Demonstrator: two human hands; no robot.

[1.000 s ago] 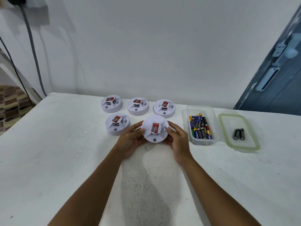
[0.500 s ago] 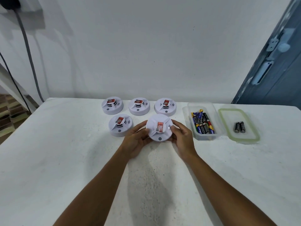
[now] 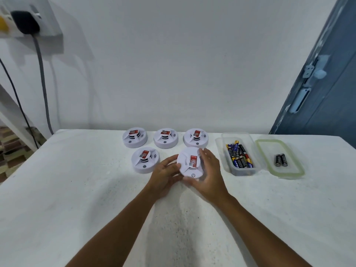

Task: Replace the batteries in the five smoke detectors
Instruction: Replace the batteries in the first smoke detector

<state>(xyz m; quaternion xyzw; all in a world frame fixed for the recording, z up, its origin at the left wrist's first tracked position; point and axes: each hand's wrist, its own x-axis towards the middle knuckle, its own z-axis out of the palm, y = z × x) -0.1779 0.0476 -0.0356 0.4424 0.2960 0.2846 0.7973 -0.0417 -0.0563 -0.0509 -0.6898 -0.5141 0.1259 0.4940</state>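
Observation:
I hold a round white smoke detector [image 3: 189, 162] with a red label, tilted up toward me just above the table. My left hand [image 3: 166, 175] grips its left edge. My right hand [image 3: 211, 175] wraps its right and lower rim. Another detector [image 3: 144, 159] lies just to the left. Three more sit in a row behind: left [image 3: 134, 139], middle [image 3: 165, 138], right [image 3: 196, 137]. A clear plastic box [image 3: 221, 149] to the right holds several batteries [image 3: 239, 157]. Its green-rimmed lid [image 3: 262, 157] lies beside it, carrying two black batteries [image 3: 280, 160].
The white table [image 3: 77, 189] stands against a white wall. A blue door [image 3: 323, 93] rises at the right. At upper left a black plug [image 3: 25, 22] sits in a wall socket, with cables [image 3: 43, 83] hanging down past the table's left corner.
The detector has come up off the table and tilted toward me. My right hand has shifted round its rim to the lower side. The camera view has tipped upward.

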